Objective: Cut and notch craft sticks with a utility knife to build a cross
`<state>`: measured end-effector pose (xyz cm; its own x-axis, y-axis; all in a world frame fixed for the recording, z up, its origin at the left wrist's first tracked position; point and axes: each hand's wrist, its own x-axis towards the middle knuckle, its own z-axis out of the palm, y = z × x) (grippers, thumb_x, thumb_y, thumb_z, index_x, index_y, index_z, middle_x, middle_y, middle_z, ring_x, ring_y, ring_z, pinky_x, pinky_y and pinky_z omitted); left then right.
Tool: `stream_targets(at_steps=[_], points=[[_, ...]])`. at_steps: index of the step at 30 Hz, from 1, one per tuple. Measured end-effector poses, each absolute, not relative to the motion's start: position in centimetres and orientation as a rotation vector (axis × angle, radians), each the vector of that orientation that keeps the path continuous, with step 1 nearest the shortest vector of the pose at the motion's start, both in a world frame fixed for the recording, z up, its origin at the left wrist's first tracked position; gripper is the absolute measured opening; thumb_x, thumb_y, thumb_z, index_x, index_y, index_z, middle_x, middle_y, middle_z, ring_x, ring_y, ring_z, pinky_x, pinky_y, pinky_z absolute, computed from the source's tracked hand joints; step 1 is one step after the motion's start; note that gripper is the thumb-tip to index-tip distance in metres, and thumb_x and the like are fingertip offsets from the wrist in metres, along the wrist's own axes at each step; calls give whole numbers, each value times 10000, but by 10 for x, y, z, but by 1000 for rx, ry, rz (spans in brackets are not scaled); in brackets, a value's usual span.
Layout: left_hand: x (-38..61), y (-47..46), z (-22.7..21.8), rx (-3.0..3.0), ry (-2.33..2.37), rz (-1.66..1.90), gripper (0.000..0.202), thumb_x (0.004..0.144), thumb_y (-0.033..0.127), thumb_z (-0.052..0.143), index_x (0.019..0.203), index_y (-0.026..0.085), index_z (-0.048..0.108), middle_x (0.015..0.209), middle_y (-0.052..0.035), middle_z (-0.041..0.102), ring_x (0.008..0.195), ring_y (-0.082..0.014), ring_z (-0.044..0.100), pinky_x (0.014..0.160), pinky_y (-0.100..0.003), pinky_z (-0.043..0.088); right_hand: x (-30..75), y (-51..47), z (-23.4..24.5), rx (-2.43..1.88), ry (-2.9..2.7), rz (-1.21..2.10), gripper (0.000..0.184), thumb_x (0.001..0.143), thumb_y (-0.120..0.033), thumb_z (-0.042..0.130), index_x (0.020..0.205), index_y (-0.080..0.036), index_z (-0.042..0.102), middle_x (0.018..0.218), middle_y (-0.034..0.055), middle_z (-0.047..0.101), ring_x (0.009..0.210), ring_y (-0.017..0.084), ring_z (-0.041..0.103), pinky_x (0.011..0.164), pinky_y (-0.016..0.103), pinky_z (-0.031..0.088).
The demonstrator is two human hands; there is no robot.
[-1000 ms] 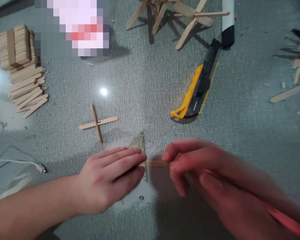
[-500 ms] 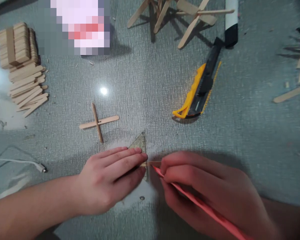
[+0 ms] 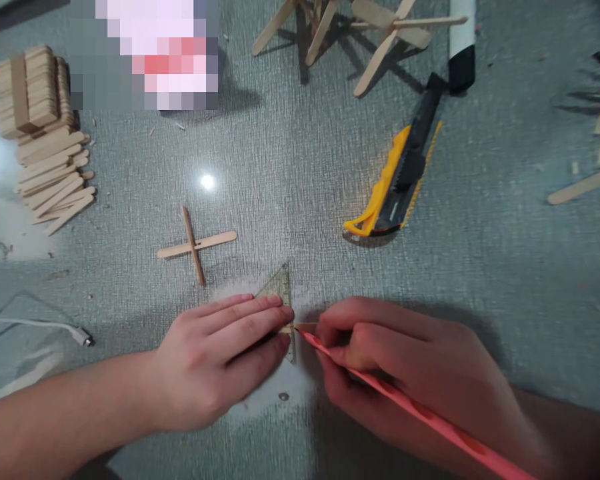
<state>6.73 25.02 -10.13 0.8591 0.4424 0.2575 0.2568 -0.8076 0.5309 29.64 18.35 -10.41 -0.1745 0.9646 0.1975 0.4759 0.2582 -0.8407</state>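
Observation:
My left hand (image 3: 215,360) lies palm down over a clear triangular set square (image 3: 279,287), its fingers close together and pressing it to the table. Beneath the fingers and the square runs a thin wooden stick (image 3: 307,325), mostly hidden. In my right hand (image 3: 400,380) a coral-red pencil (image 3: 405,407) is gripped slantwise. Its dark tip touches or nearly touches the stick at the square's upright edge. Right-hand fingertips also rest by the stick's right part. Two crossed craft sticks (image 3: 215,240) lie beyond my left hand.
A yellow and black utility knife (image 3: 397,173) lies beyond my right hand. A banded bundle of craft sticks (image 3: 40,87) and loose sticks (image 3: 60,180) lie at left, above a white cable (image 3: 35,323). Joined sticks (image 3: 380,53) stand at the back; scraps (image 3: 583,185) lie right.
The pencil tip has moved slightly left, up to the set square's edge, and my right-hand fingers have shifted with it. My left hand and the set square have stayed put.

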Motion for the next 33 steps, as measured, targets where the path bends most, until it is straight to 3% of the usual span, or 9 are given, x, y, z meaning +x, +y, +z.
stream_targets(at_steps=[12, 33], points=[[67, 253, -99, 2573, 480, 483, 215, 1028, 157, 527, 1084, 119, 731, 1260, -95, 735, 1195, -215, 702, 1079, -381, 589, 297, 184, -106, -1349, -1794, 794, 269, 843, -37, 606, 700, -201, 448, 794, -55, 673, 642, 17, 632, 615, 107, 493], [68, 250, -101, 2551, 503, 513, 222, 1036, 161, 526, 1070, 115, 740, 1256, -86, 737, 1196, -210, 699, 1085, -370, 583, 296, 186, -104, -1352, -1769, 849, 271, 851, -38, 596, 727, -227, 445, 818, -43, 691, 599, 56, 644, 553, 164, 516]])
